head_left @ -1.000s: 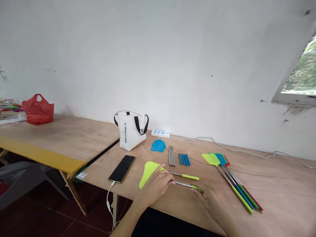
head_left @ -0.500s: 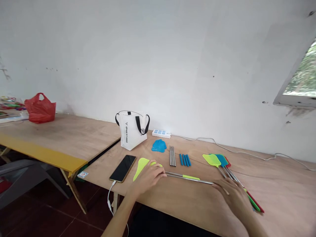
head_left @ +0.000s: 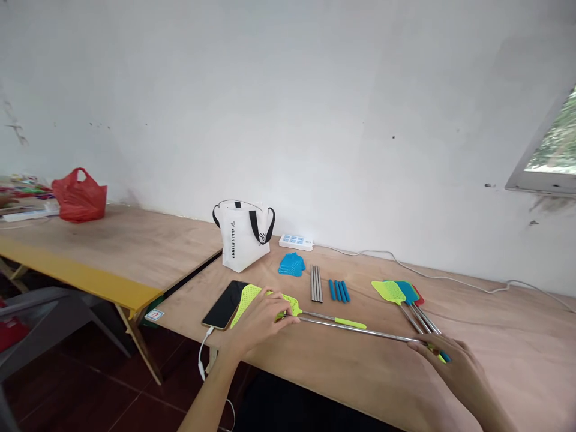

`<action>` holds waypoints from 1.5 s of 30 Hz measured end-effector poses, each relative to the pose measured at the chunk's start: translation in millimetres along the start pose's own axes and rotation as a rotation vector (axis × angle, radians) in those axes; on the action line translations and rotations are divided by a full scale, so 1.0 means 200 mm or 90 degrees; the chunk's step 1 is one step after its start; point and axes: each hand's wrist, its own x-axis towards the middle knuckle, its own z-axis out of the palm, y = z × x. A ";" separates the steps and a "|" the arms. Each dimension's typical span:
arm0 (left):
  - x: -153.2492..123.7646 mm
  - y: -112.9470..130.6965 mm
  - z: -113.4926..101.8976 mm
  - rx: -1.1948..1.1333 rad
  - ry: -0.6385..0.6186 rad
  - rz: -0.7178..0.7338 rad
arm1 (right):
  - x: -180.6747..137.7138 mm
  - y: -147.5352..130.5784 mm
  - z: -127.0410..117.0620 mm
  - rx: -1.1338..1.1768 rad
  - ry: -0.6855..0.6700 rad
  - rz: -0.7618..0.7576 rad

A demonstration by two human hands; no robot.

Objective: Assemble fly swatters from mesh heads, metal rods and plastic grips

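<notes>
A yellow-green fly swatter (head_left: 241, 303) with a long metal rod is stretched between my two hands, just above the table. My left hand (head_left: 266, 313) is closed around the spot where its head meets the rod. At the other end my right hand (head_left: 456, 363) has its fingers closed on the rod; the grip there is mostly hidden. Behind it lies a second yellow-green swatter (head_left: 351, 323), its head partly covered by my left hand. Several finished-looking swatters in yellow-green, blue and red (head_left: 407, 292) lie in a pile beyond my right hand, which hides their handles.
Blue swatter heads (head_left: 291, 264), metal tubes (head_left: 316, 283) and blue handles (head_left: 339, 291) lie in the middle. A charging phone (head_left: 224, 306) is at left. Behind stand a white bag (head_left: 245, 240) and power strip (head_left: 296, 242). A red bag (head_left: 81, 197) sits on the other table.
My hands have moved farther apart, the right one to the right and the left one slightly left. A longer stretch of metal rod now shows between them.
</notes>
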 end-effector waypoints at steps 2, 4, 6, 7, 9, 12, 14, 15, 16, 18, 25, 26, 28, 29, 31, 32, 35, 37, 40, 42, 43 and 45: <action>0.00 0.00 -0.01 0.006 0.005 0.010 | 0.00 0.00 -0.01 -0.008 0.014 0.008; -0.01 0.01 -0.02 0.017 0.017 0.023 | -0.01 -0.01 -0.02 -0.017 0.015 0.020; -0.01 0.02 -0.03 0.026 0.031 0.038 | -0.01 -0.02 -0.02 -0.025 0.000 0.023; -0.01 0.03 -0.03 0.026 0.037 0.043 | -0.01 -0.04 -0.03 -0.029 -0.008 0.016; -0.01 0.05 -0.05 0.021 0.046 0.045 | -0.01 -0.08 -0.05 -0.042 -0.008 -0.015; -0.02 0.06 -0.10 0.019 0.057 0.039 | -0.02 -0.15 -0.10 -0.071 0.019 -0.073; -0.03 0.05 -0.13 0.025 0.069 0.040 | -0.02 -0.20 -0.14 -0.088 0.035 -0.106; -0.03 0.05 -0.15 0.028 0.076 0.042 | -0.02 -0.22 -0.16 -0.095 0.041 -0.120; -0.03 0.06 -0.15 0.031 0.085 0.042 | -0.02 -0.25 -0.18 -0.099 0.048 -0.131; -0.02 0.09 -0.13 0.028 0.097 0.055 | -0.03 -0.34 -0.18 -0.087 0.051 -0.163; 0.04 0.30 0.12 0.060 0.009 0.162 | -0.08 -0.80 0.06 0.037 -0.059 -0.279; 0.04 0.30 0.14 0.053 0.007 0.160 | -0.09 -0.84 0.09 0.032 -0.040 -0.274; 0.04 0.28 0.16 0.030 0.008 0.152 | -0.10 -0.87 0.13 0.015 -0.009 -0.274; 0.04 0.27 0.16 0.021 0.007 0.149 | -0.10 -0.88 0.13 0.005 -0.001 -0.275; 0.04 0.24 0.16 0.017 0.004 0.141 | -0.10 -0.88 0.13 -0.009 0.008 -0.289; 0.04 0.24 0.16 0.020 0.005 0.137 | -0.10 -0.88 0.13 -0.014 0.014 -0.297; 0.03 0.26 0.16 0.039 0.014 0.134 | -0.10 -0.90 0.12 -0.028 0.044 -0.312; 0.03 0.28 0.15 0.051 0.018 0.141 | -0.11 -0.92 0.12 -0.038 0.068 -0.313; 0.03 0.29 0.14 0.068 0.023 0.152 | -0.12 -0.95 0.13 -0.051 0.098 -0.317; 0.03 0.29 0.14 0.071 0.020 0.152 | -0.12 -0.95 0.15 -0.055 0.111 -0.316; 0.03 0.29 0.14 0.069 0.017 0.152 | -0.13 -0.95 0.15 -0.055 0.112 -0.316; 0.02 0.28 0.14 0.061 0.008 0.153 | -0.13 -0.94 0.16 -0.049 0.094 -0.317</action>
